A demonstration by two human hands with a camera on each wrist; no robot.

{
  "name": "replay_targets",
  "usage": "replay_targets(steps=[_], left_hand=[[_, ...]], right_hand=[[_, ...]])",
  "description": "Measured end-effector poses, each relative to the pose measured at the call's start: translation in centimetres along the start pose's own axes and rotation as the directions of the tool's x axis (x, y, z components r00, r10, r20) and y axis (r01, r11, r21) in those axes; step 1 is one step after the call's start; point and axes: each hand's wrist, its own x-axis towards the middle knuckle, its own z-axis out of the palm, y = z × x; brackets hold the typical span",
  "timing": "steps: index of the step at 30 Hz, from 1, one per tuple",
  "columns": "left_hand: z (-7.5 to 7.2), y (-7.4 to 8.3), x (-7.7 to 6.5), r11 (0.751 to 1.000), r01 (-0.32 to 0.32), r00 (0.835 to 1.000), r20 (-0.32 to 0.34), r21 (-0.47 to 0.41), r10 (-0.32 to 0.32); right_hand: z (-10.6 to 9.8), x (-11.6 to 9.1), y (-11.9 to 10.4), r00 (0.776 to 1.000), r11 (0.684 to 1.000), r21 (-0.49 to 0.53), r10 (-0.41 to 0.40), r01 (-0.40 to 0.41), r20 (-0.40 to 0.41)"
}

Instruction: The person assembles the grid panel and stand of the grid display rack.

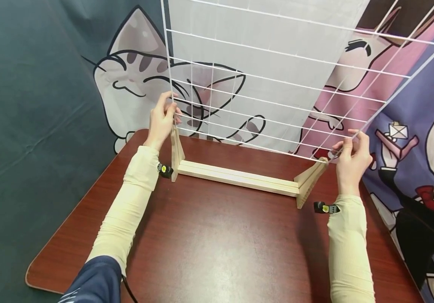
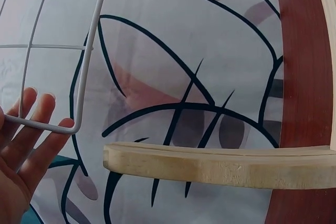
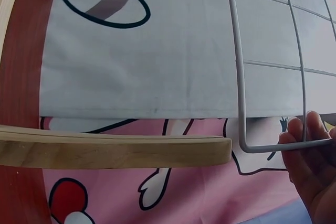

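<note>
A white wire grid panel (image 1: 410, 77) is held up over the table, its lower edge above a pale wooden stand. The stand has a long crossbar (image 1: 236, 179), a left end piece (image 1: 176, 155) and a right end piece (image 1: 311, 183). My left hand (image 1: 161, 121) grips the panel's left side near the bottom corner. On the opposite side, my right hand (image 1: 353, 160) holds the right edge low down. In the left wrist view, fingers (image 2: 44, 114) curl around the bottom wire, apart from the wooden end piece (image 2: 210, 166). The right wrist view shows fingers (image 3: 310, 150) around the bottom wire.
The stand rests toward the back of a reddish-brown table (image 1: 217, 248). Behind it hangs a cloth backdrop (image 1: 258, 33) printed with cartoon cats. A dark green curtain (image 1: 24, 105) is at the left. Small black wrist cameras sit on both sleeves.
</note>
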Motion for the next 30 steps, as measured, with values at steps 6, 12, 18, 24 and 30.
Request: replay_targets(steps=[6, 12, 18, 24, 30], left_hand=[[-0.3, 0.5, -0.3, 1.000, 0.026, 1.000, 0.001, -0.011, -0.026], [-0.2, -1.3, 0.1, 0.999, 0.042, 0.999, -0.028, 0.010, -0.041], [0.1, -3.4, 0.5, 0.998, 0.052, 0.997, -0.059, 0.020, -0.051], [0.4, -4.0, 0.1, 0.997, 0.066, 0.994, -0.084, 0.033, -0.063], [0.6, -4.2, -0.4, 0.994, 0.068, 0.993, -0.105, 0.085, -0.059]], right_hand=[[0.4, 0.1, -0.3, 1.000, 1.000, 0.013, -0.004, 0.004, 0.003], [0.8, 0.2, -0.3, 0.999, 1.000, 0.016, -0.024, 0.023, 0.035], [1.0, 0.0, 0.4, 0.999, 0.999, 0.002, -0.032, 0.032, 0.043], [0.9, -0.2, 0.3, 0.997, 0.999, -0.017, -0.041, 0.042, 0.061], [0.7, -0.4, 0.5, 0.995, 0.998, -0.042, -0.049, 0.052, 0.083]])
